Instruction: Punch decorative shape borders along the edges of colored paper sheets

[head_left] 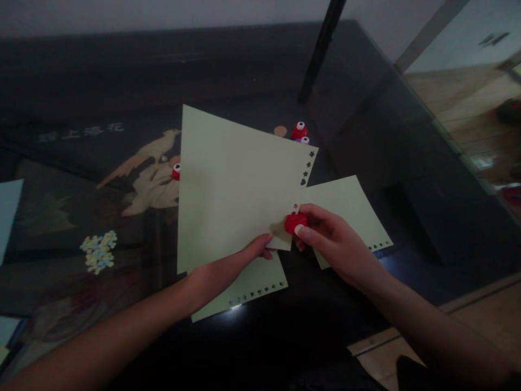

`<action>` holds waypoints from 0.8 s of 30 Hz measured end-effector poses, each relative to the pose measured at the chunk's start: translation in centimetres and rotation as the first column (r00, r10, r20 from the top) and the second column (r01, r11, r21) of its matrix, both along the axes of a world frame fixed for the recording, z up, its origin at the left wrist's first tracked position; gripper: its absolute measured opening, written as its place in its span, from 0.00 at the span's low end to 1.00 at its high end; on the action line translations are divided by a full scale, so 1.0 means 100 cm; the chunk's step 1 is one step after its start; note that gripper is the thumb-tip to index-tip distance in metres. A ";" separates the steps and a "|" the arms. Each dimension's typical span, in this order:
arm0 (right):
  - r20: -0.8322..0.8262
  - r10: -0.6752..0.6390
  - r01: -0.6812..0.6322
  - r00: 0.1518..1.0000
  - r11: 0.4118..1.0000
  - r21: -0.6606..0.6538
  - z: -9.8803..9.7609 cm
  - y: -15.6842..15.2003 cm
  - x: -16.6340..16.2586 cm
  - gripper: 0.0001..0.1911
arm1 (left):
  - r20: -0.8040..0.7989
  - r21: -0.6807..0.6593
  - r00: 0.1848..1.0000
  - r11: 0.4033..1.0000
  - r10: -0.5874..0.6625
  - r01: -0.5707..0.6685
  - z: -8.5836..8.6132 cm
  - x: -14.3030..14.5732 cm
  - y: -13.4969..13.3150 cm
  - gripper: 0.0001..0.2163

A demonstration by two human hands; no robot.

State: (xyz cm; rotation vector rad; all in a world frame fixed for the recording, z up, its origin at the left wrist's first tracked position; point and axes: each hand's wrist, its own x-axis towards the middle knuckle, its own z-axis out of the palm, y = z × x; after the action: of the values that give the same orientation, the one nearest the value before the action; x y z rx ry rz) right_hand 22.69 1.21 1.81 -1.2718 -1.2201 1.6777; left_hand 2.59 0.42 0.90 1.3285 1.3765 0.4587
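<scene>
My left hand (256, 248) pinches the lower edge of a pale sheet of paper (236, 179), held up above the table. Small shapes, among them stars and a heart, are punched along the sheet's right edge. Around a red craft punch (294, 222) my right hand (325, 231) is closed, thumb on its white button; the punch sits on that same edge near the lower corner. Beneath lie two more pale sheets, one at the lower left (240, 288) and one at the right (345, 209), both with punched holes along an edge.
Past the raised sheet stand another red punch (299, 130) and a purple one (303, 140), near a brown disc (280, 131). A further red punch (176, 171) shows at its left edge. Jigsaw pieces (99, 251) lie left on the glass-topped table (134, 81). A dark pole (321, 54) rises behind.
</scene>
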 end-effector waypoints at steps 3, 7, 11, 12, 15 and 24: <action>-0.026 0.014 -0.014 1.000 1.000 -0.006 0.001 0.000 -0.001 0.12 | -0.009 0.011 1.000 1.000 0.001 -0.001 -0.001 0.000 0.000 0.17; -0.012 0.011 -0.011 1.000 1.000 -0.029 0.000 0.000 0.000 0.13 | -0.010 0.026 1.000 1.000 -0.001 0.001 -0.002 0.000 0.000 0.18; 0.001 0.002 -0.002 1.000 0.999 -0.037 -0.002 -0.001 0.001 0.14 | -0.007 0.053 1.000 0.999 0.003 -0.003 -0.002 -0.001 0.000 0.17; 0.000 0.005 -0.005 1.000 0.999 -0.037 -0.002 -0.001 0.001 0.13 | -0.006 0.056 1.000 0.998 0.003 -0.002 -0.002 -0.001 0.000 0.17; -0.008 0.007 -0.007 1.000 1.000 -0.024 -0.003 -0.002 0.002 0.14 | -0.013 0.065 1.000 0.998 -0.012 0.013 -0.003 -0.001 0.001 0.18; -0.011 -0.019 0.019 1.000 1.000 -0.021 -0.002 0.000 0.001 0.14 | -0.022 0.018 1.000 1.000 -0.007 0.007 -0.002 -0.001 -0.001 0.18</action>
State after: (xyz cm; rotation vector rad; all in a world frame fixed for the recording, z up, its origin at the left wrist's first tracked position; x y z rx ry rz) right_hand 22.79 1.23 1.61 -1.2808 -1.1832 1.6853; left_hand 2.51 0.37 0.73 1.3564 1.3881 0.4539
